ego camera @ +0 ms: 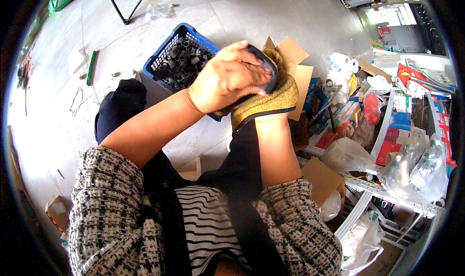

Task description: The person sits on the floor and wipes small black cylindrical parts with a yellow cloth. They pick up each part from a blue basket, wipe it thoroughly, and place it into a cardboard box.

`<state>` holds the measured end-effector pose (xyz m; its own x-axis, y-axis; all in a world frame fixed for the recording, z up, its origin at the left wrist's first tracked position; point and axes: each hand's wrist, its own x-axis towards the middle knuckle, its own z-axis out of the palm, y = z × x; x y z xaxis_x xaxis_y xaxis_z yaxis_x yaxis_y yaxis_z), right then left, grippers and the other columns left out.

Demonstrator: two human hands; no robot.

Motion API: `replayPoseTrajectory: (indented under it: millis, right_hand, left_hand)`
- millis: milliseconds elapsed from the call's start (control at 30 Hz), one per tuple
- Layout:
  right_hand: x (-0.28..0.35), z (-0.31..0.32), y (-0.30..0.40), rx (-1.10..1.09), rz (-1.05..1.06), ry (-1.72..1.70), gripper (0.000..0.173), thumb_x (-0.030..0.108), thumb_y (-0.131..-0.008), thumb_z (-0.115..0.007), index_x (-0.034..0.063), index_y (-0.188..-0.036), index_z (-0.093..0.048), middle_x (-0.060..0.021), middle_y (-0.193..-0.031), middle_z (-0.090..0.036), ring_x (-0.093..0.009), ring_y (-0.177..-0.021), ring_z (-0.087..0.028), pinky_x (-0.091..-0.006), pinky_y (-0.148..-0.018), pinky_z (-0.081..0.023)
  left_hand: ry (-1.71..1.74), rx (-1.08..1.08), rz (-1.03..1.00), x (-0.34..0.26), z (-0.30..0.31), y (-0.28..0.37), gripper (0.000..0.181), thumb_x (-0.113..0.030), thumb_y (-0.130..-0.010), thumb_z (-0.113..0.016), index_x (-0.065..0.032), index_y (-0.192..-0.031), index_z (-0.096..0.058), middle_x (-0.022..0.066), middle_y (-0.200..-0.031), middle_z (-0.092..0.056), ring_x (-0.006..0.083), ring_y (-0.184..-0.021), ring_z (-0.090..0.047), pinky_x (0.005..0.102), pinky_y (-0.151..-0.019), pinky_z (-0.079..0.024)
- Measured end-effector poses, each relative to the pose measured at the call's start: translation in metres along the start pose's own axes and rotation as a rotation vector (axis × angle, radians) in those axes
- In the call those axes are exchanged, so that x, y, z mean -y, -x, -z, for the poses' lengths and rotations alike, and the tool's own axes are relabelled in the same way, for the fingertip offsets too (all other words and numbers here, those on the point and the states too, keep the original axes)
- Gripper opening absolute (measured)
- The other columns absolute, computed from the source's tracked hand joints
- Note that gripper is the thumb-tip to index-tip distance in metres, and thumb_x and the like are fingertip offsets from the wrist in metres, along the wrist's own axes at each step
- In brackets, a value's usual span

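Note:
A yellow knitted work glove [269, 103] with a black-edged cuff covers my right hand [273, 119], of which only the bare wrist shows below the cuff. My left hand [227, 74] is bare and reaches across from the left. Its fingers lie over the glove's dark palm side [270, 63] and grip it. How the right fingers are held inside the glove is hidden. Just beyond my hands, a blue plastic basket [160, 50] stands on the floor. Many small black fittings [183, 58], some ring-shaped, fill it; my left hand and forearm hide part of it.
An open cardboard box [292, 52] stands behind the glove. At right, metal shelving [381, 127] is crowded with bags and boxes. On the floor lie a green stick [91, 68] and a clear plastic bag [160, 10]. Black metal legs [125, 7] stand at the top.

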<state>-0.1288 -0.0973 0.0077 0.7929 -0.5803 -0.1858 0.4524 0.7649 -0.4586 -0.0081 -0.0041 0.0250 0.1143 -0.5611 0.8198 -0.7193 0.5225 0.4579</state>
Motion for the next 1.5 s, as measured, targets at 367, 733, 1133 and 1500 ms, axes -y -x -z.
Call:
replayPoseTrajectory:
  millis: [367,733,1133,1500]
  right_hand:
    - [0.013,-0.001,0.002,0.011,0.077,0.112,0.033,0.03,-0.086,-0.038,0.0082,-0.106,-0.052,-0.0097,-0.106,-0.055,-0.025,-0.102,-0.049,-0.0386,-0.09,-0.038]
    - [0.0,-0.013,0.009,0.08,0.026,0.731,0.031,0.023,-0.091,-0.035,0.0042,-0.114,-0.044,-0.0091,-0.112,-0.05,-0.021,-0.104,-0.05,-0.0339,-0.087,-0.043]
    - [0.009,-0.057,0.026,0.398,0.982,2.861,0.033,0.021,-0.071,-0.053,-0.0005,-0.096,-0.049,-0.0143,-0.092,-0.051,-0.03,-0.085,-0.051,-0.0393,-0.078,-0.041]
    - [-0.011,-0.039,0.02,0.602,0.718,2.468,0.018,0.025,-0.064,-0.056,0.0078,-0.066,-0.058,-0.0119,-0.067,-0.056,-0.03,-0.068,-0.054,-0.0411,-0.064,-0.042]
  left_hand:
    - [0.209,-0.203,0.571,0.017,0.012,0.018,0.052,-0.005,-0.069,-0.066,-0.0035,-0.113,-0.038,0.0092,-0.115,-0.041,0.0197,-0.111,-0.037,0.0334,-0.096,-0.029]
    - [0.138,0.093,0.316,-0.004,0.008,0.01,0.052,-0.027,-0.064,-0.074,-0.0077,-0.109,-0.057,0.0106,-0.116,-0.05,0.0282,-0.11,-0.041,0.0374,-0.095,-0.029]
    - [0.651,0.047,0.641,0.003,0.012,0.016,0.042,-0.014,-0.071,-0.072,-0.0003,-0.105,-0.052,0.0029,-0.09,-0.058,0.0083,-0.084,-0.054,0.0234,-0.074,-0.046]
    - [0.29,0.182,0.832,0.0,0.025,0.017,0.044,-0.04,-0.092,-0.036,-0.0009,-0.089,-0.055,0.002,-0.072,-0.051,0.0114,-0.07,-0.047,0.0274,-0.065,-0.04]
